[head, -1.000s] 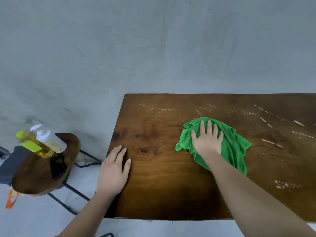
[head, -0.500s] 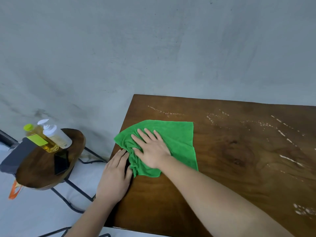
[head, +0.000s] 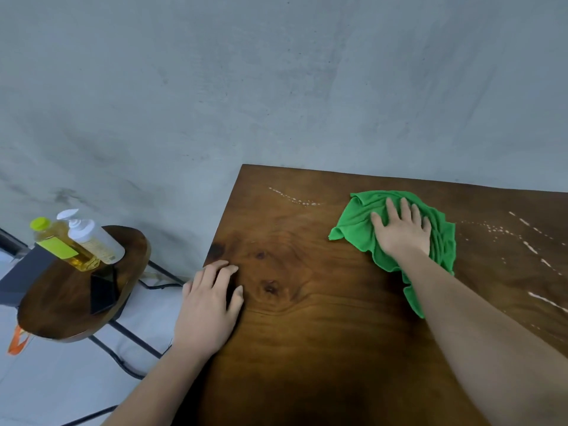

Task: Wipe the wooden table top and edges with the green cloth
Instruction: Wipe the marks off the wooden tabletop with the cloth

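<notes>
A dark wooden table (head: 307, 333) fills the lower right, its far edge against a grey wall. White streaks and droplets (head: 295, 198) lie near the far left, with more (head: 528, 244) to the right. The green cloth (head: 356, 229) lies bunched on the top near the far edge. My right hand (head: 399, 232) presses flat on the cloth, fingers spread and pointing away from me. My left hand (head: 209, 302) rests palm down on the table's left edge, holding nothing, fingers slightly curled.
A small round wooden stool (head: 61, 302) with black metal legs stands left of the table. On it sit a yellow liquid bottle (head: 58, 244), a white pump bottle (head: 92, 238) and a dark phone (head: 103, 290). The floor below is pale.
My right hand has swept the cloth from the table's left edge, by my left hand, to the right and farther away. My left hand stays on the left edge.
</notes>
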Available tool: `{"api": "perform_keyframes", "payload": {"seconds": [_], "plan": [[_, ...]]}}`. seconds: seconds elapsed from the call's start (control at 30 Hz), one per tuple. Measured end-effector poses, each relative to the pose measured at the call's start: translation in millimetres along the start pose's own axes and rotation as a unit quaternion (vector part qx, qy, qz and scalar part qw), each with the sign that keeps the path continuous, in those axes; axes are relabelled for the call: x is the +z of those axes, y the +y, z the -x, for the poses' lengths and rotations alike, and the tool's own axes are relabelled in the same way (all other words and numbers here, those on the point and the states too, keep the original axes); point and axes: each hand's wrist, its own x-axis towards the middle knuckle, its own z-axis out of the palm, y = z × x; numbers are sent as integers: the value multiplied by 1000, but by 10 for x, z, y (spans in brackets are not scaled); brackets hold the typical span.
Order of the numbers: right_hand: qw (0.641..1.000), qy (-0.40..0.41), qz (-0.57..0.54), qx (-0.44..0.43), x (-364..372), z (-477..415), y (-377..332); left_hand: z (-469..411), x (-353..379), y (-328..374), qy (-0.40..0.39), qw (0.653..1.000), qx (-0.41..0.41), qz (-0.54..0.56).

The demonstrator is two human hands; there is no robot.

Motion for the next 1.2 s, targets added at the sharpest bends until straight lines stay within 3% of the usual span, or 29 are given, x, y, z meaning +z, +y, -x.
{"api": "perform_keyframes", "payload": {"seconds": [0.13, 0.3, 0.43, 0.57, 0.67, 0.87, 1.1, 1.2], "plan": [[1000, -6, 13, -1, 80, -39, -726, 0, -2, 3, -5, 1000, -1, 4], [989, -26, 33, -141, 308, 285, -1986, 5, -12, 8, 2, 1000, 3, 10], [958, -63, 51, -276, 486, 703, -2872, 11, 8, -7, 5, 1000, 9, 11], [909, -95, 79, -398, 544, 770, -3147, 12, 40, -27, 4, 1000, 0, 10], [895, -89, 67, -432, 466, 543, -2964, 8, 38, -16, 1, 1000, -1, 8], [933, -52, 54, -353, 167, -131, -2054, 7, -40, 24, -19, 1000, 3, -9], [979, -18, 49, -198, -89, -645, -521, -25, -101, 69, -56, 998, 6, -30], [994, -15, 34, -106, -102, -632, -257, -26, -130, 99, -58, 997, 13, -41]]}}
